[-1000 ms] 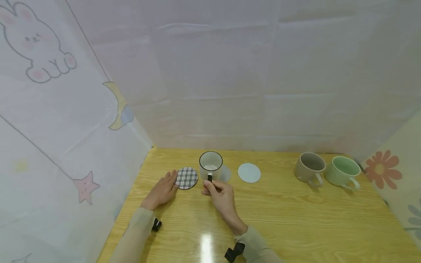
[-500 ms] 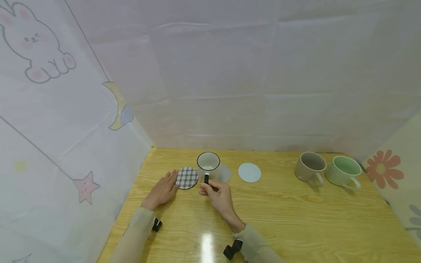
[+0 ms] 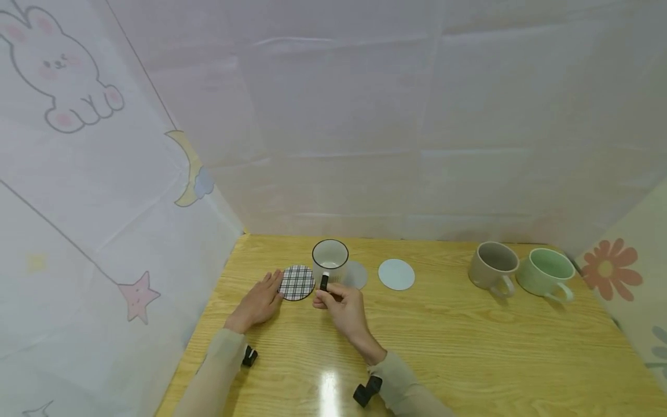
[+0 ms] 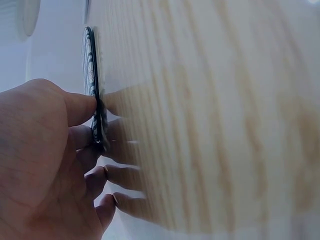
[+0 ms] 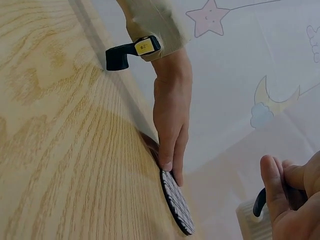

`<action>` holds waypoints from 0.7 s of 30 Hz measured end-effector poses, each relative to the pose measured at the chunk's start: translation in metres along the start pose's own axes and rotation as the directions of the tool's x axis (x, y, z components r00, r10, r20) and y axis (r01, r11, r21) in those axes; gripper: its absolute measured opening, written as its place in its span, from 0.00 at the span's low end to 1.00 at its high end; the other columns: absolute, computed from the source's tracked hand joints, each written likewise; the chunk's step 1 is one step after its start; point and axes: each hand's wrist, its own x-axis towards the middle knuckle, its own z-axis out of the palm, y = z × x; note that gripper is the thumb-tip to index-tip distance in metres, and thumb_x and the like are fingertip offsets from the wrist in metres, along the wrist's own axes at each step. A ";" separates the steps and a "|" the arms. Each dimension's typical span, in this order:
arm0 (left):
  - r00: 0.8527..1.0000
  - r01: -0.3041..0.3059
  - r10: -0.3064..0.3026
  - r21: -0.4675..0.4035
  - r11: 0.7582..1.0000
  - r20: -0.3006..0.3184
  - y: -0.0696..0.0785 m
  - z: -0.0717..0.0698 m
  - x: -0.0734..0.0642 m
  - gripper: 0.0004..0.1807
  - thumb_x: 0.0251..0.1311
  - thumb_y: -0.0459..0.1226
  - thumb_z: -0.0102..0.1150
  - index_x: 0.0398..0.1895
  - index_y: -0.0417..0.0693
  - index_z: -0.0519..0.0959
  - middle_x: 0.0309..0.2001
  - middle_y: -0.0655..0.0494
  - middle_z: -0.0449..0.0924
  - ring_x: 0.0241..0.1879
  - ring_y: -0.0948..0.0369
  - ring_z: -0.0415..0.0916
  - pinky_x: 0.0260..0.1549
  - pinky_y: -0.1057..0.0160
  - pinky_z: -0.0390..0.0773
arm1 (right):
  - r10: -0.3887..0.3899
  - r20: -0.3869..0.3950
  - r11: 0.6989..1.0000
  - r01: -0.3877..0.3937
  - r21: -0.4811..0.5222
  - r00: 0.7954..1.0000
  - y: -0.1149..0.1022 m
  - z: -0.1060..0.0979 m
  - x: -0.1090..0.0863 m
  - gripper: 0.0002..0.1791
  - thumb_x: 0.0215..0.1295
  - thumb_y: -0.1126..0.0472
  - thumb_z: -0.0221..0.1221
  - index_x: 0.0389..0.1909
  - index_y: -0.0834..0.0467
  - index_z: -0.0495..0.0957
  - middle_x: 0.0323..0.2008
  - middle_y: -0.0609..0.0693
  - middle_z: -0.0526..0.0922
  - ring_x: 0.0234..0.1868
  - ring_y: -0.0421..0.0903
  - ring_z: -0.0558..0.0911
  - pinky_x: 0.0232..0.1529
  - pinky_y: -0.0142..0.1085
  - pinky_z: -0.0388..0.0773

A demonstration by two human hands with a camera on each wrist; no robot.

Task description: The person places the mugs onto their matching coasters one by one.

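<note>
In the head view, my right hand pinches the black handle of a white mug with a black rim. Upright, the mug stands or hovers between two coasters; its base is hidden, so I cannot tell if it touches the table. My left hand lies with its fingers extended along the left edge of a black-and-white plaid coaster. The left wrist view has the thumb touching the edge of that coaster. Part of a grey coaster shows just right of the mug.
A pale blue-white coaster lies further right on the wooden table. Near the far right corner stand a beige-brown mug and a green mug. Printed cloth walls bound the table at the back and sides.
My right hand has shifted slightly left with the white mug, and the handle has swung a little left. The left hand and plaid coaster look unmoved on the table.
</note>
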 end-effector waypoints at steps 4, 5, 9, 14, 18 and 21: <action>1.000 0.005 -0.005 -0.003 1.000 -0.007 -0.001 0.001 0.000 0.33 0.85 0.39 0.44 0.84 0.31 0.53 0.84 0.35 0.51 0.83 0.35 0.49 0.80 0.31 0.54 | -0.001 0.013 1.000 0.001 0.009 1.000 0.001 0.003 0.002 0.08 0.71 0.74 0.65 0.47 0.73 0.88 0.44 0.76 0.85 0.39 0.69 0.91 0.42 0.38 0.91; 1.000 0.006 -0.006 -0.001 1.000 -0.007 -0.001 0.001 0.000 0.33 0.85 0.39 0.44 0.84 0.32 0.53 0.84 0.35 0.51 0.84 0.35 0.49 0.80 0.31 0.54 | 0.003 0.015 1.000 -0.003 0.011 1.000 0.002 0.004 0.003 0.08 0.71 0.74 0.65 0.47 0.73 0.88 0.45 0.76 0.85 0.39 0.68 0.91 0.42 0.38 0.91; 1.000 -0.007 0.007 -0.012 1.000 -0.021 -0.003 0.003 0.002 0.33 0.84 0.38 0.44 0.83 0.31 0.55 0.84 0.34 0.52 0.83 0.33 0.49 0.79 0.30 0.55 | 0.016 0.024 1.000 -0.016 -0.006 1.000 0.006 0.008 0.005 0.09 0.71 0.73 0.66 0.47 0.72 0.89 0.45 0.73 0.86 0.38 0.62 0.93 0.42 0.37 0.91; 0.999 -0.026 0.025 -0.005 1.000 -0.036 -0.006 0.005 0.003 0.33 0.84 0.40 0.43 0.84 0.32 0.55 0.84 0.34 0.53 0.82 0.33 0.50 0.78 0.29 0.56 | 0.008 0.033 1.000 -0.008 -0.011 0.999 0.008 0.014 0.006 0.09 0.71 0.75 0.65 0.48 0.74 0.88 0.44 0.73 0.86 0.37 0.62 0.93 0.41 0.38 0.91; 0.998 -0.034 0.034 -0.007 0.999 -0.045 -0.008 0.007 0.003 0.33 0.85 0.40 0.42 0.84 0.32 0.54 0.84 0.34 0.53 0.82 0.33 0.50 0.78 0.29 0.56 | 0.021 0.034 1.000 -0.021 0.003 0.999 0.009 0.020 0.007 0.09 0.69 0.77 0.65 0.47 0.75 0.88 0.44 0.75 0.85 0.38 0.67 0.91 0.41 0.37 0.91; 0.998 -0.039 0.038 -0.027 0.999 -0.054 -0.007 0.006 0.002 0.33 0.84 0.40 0.43 0.83 0.30 0.56 0.83 0.32 0.54 0.82 0.31 0.51 0.77 0.28 0.55 | 0.019 0.032 1.000 -0.020 0.002 0.999 0.009 0.024 0.007 0.08 0.68 0.77 0.66 0.46 0.75 0.88 0.43 0.73 0.85 0.37 0.67 0.91 0.40 0.38 0.91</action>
